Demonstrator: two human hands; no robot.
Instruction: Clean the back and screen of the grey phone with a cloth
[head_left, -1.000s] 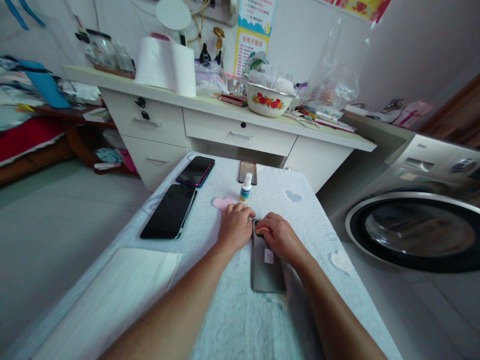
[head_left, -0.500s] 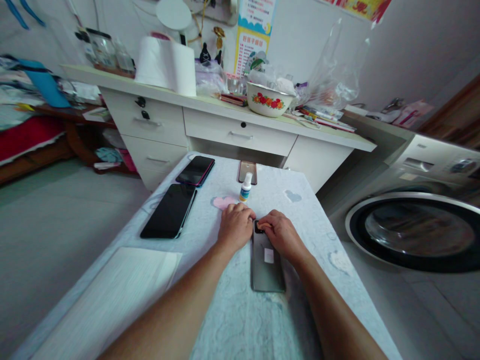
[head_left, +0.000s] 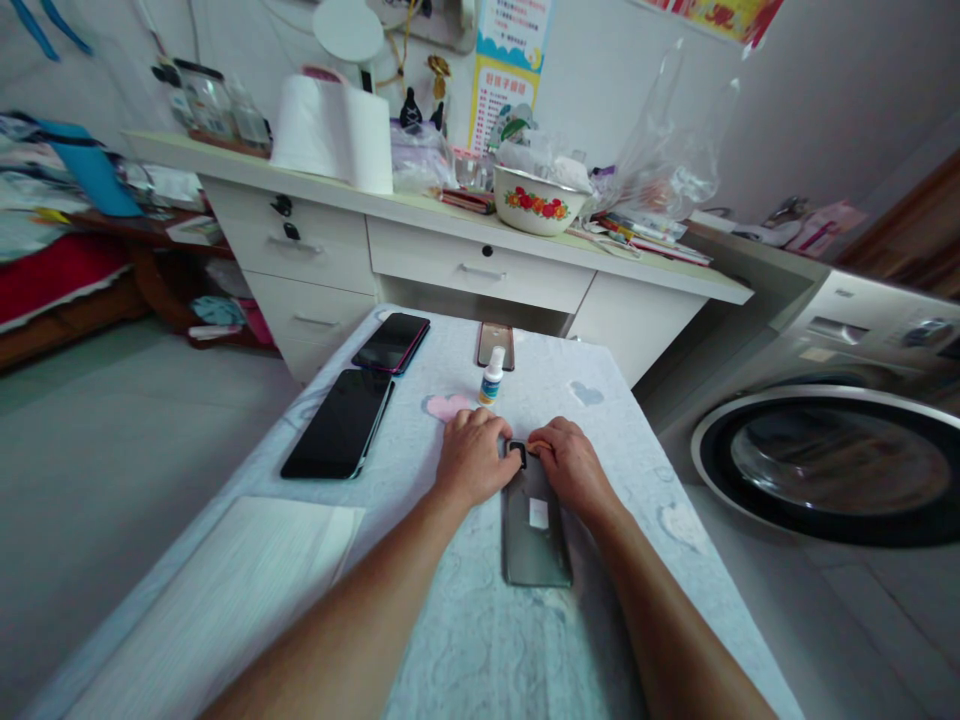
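Note:
A grey, see-through-looking phone case (head_left: 535,555) lies flat on the cloth-covered table, with a small white label (head_left: 538,513) on it and a black-rimmed camera opening (head_left: 518,456) at its far end. My left hand (head_left: 474,455) grips its far left corner, thumb reaching to the camera opening. Between the fingertips of my right hand (head_left: 574,465) is a small orange-tan piece of cloth (head_left: 538,446), pinched at the case's far right edge. Just beyond my left hand stands a small spray bottle (head_left: 491,378) with a white cap.
Two dark phones (head_left: 337,425) lie at the left of the table (head_left: 457,640). A folded white cloth or paper (head_left: 225,590) is nearer on that side. Another clear case (head_left: 496,345) lies at the far edge. A washing machine (head_left: 840,330) stands right; a drawer desk (head_left: 450,260) is behind.
My right hand has moved slightly right with the cloth, from the camera opening to the edge. My left thumb has come across onto the opening, whose black rim now shows.

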